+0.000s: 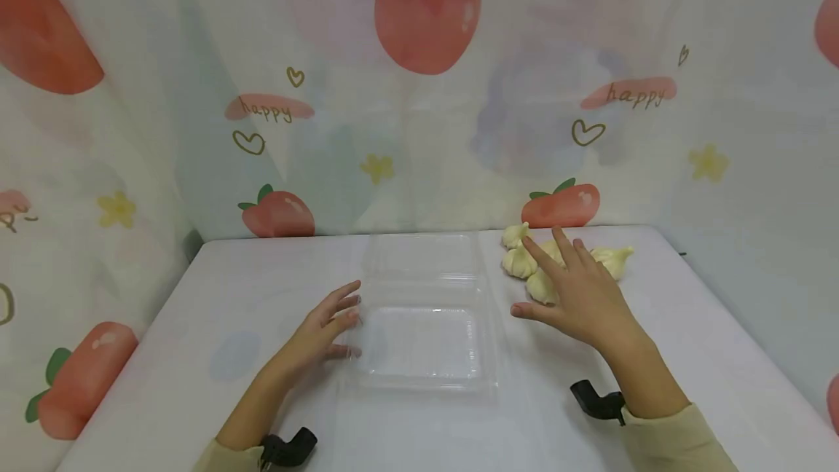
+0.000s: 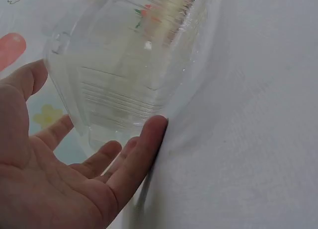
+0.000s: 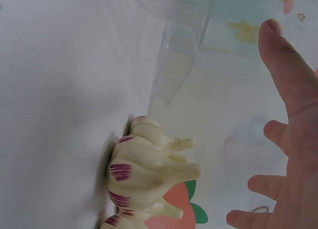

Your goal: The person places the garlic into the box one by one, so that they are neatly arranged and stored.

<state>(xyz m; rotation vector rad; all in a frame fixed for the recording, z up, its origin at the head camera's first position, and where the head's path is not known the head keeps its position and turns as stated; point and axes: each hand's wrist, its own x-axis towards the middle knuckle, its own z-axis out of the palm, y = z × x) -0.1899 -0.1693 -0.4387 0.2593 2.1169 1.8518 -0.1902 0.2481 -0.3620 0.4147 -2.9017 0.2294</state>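
A clear plastic clamshell box lies unfolded on the white table, its lid half toward the back. My left hand is at the box's left side, fingers spread and relaxed; in the left wrist view its thumb is right at the rim. Over a cluster of garlic bulbs at the back right, my right hand is spread with nothing in its grasp. One garlic bulb shows to its right, another garlic bulb to its left. Purple streaks mark the nearest bulb in the right wrist view.
A white cloth printed with fruit and "happy" lettering hangs behind the table and along both sides. A black wrist mount sits at the left cuff, and another black mount at the right cuff.
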